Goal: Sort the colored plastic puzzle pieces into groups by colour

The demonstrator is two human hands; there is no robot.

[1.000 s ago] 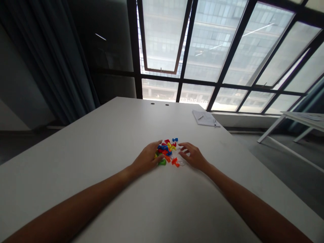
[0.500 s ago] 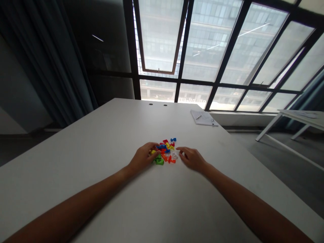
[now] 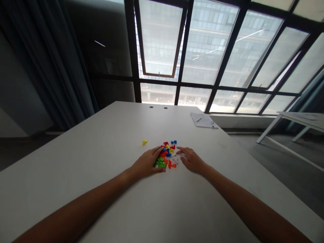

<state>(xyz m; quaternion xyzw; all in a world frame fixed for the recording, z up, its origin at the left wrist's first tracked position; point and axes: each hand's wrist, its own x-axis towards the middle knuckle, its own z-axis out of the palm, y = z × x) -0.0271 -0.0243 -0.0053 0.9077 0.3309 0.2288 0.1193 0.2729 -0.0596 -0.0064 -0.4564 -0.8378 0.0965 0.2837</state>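
A small heap of coloured plastic pieces [image 3: 167,154], red, blue, yellow, orange, green and clear, lies on the white table [image 3: 101,158]. My left hand [image 3: 146,163] rests flat at the heap's left side, fingers stretched over the green pieces [image 3: 160,163]. My right hand [image 3: 191,160] lies at the heap's right side, fingers spread and touching clear pieces. One yellow piece [image 3: 144,142] sits alone, left of and beyond the heap.
A notepad with a pen [image 3: 204,120] lies near the table's far right corner. Two round cable holes [image 3: 158,107] sit at the far edge. A second white table [image 3: 298,120] stands to the right. Large windows [image 3: 202,50] and a dark curtain [image 3: 50,67] lie beyond.
A yellow piece now lies apart to the left of the heap. My left hand has moved back onto the green pieces; my right hand has shifted slightly.
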